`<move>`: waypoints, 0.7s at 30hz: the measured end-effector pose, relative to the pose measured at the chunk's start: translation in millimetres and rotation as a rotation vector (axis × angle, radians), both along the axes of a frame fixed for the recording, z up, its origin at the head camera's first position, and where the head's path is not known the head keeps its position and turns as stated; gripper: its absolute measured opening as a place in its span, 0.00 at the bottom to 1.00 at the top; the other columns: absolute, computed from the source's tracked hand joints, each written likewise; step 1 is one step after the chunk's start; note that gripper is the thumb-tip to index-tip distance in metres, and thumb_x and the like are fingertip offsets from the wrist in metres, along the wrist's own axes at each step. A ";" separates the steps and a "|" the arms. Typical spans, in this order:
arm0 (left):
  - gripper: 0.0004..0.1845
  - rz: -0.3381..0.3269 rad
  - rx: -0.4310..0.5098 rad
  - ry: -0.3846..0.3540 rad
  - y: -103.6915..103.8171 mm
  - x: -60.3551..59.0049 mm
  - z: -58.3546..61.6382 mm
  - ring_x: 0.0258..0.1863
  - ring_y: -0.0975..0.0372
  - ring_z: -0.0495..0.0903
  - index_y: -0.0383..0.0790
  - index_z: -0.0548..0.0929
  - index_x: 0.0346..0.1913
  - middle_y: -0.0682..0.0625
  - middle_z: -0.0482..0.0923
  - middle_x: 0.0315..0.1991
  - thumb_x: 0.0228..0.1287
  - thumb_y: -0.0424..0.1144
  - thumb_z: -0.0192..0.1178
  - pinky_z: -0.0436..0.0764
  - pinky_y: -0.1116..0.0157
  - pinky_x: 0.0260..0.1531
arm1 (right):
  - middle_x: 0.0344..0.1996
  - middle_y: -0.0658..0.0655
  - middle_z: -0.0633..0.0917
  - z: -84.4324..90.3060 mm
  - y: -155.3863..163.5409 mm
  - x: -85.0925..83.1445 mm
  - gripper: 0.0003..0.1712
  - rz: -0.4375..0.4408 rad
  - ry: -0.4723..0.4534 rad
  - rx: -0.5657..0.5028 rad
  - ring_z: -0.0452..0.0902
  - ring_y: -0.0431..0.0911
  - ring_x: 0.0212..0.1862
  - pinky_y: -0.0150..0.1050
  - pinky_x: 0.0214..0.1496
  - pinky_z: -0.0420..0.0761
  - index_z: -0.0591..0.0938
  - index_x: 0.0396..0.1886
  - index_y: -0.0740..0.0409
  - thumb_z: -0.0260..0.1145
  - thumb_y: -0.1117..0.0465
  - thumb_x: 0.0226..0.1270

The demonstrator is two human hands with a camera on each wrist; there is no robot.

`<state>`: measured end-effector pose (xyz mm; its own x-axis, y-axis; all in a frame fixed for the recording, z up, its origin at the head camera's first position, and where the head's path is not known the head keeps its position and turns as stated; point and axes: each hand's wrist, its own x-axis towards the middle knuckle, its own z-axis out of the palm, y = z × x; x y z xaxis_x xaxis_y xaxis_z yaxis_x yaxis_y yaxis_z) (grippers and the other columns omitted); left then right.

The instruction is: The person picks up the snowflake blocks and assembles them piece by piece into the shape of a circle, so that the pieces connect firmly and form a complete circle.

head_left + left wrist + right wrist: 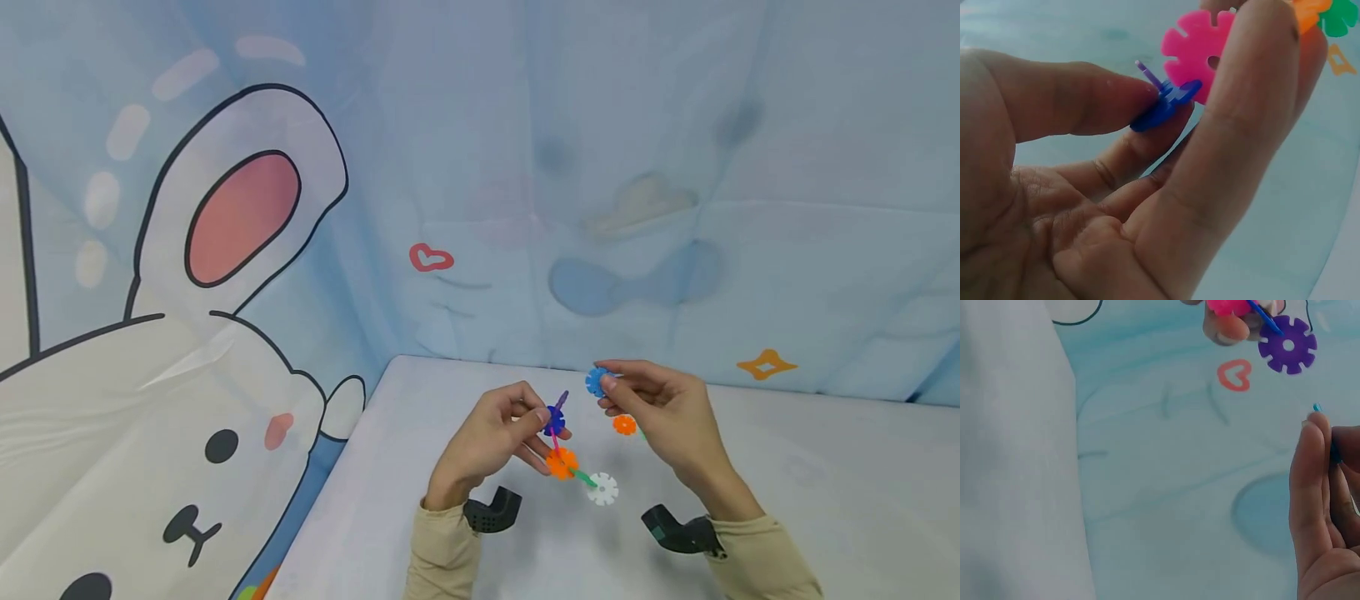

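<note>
My left hand [491, 437] pinches a dark blue notched plastic disc [553, 423] between thumb and fingers. That disc is part of a chain of interlocked snowflake discs. A purple disc [1300, 357] slots into its upper end, and a pink disc [1192, 42] joins it below. Farther down the chain come an orange disc [562, 463], a green disc [582, 477] and a white disc [600, 498]. To the right and slightly higher, my right hand [671, 408] holds a light blue disc [596, 382] by its edge, apart from the chain.
Behind the right hand, another orange disc [624, 426] shows, with a sliver of green [642, 434] beside it, mostly hidden. The white table [825, 492] ends at a light blue printed curtain [480, 167]. A large rabbit print [247, 400] covers the left side.
</note>
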<state>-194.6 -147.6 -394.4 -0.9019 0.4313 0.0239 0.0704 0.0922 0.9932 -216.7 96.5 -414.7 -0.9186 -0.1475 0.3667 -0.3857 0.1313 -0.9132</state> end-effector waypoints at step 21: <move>0.08 -0.038 -0.009 0.073 6.9 7.8 5.8 0.27 0.63 0.90 0.28 0.78 0.42 0.29 0.88 0.44 0.82 0.32 0.55 0.92 0.55 0.29 | 0.31 0.46 0.90 9.9 -9.1 12.0 0.09 0.008 0.110 0.044 0.88 0.42 0.30 0.32 0.38 0.90 0.89 0.50 0.61 0.71 0.67 0.74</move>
<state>-186.8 -140.6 -388.6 -0.8808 0.4658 0.0849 0.1461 0.0967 0.9845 -204.7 87.4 -404.8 -0.8719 -0.1726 0.4583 -0.4844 0.1671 -0.8587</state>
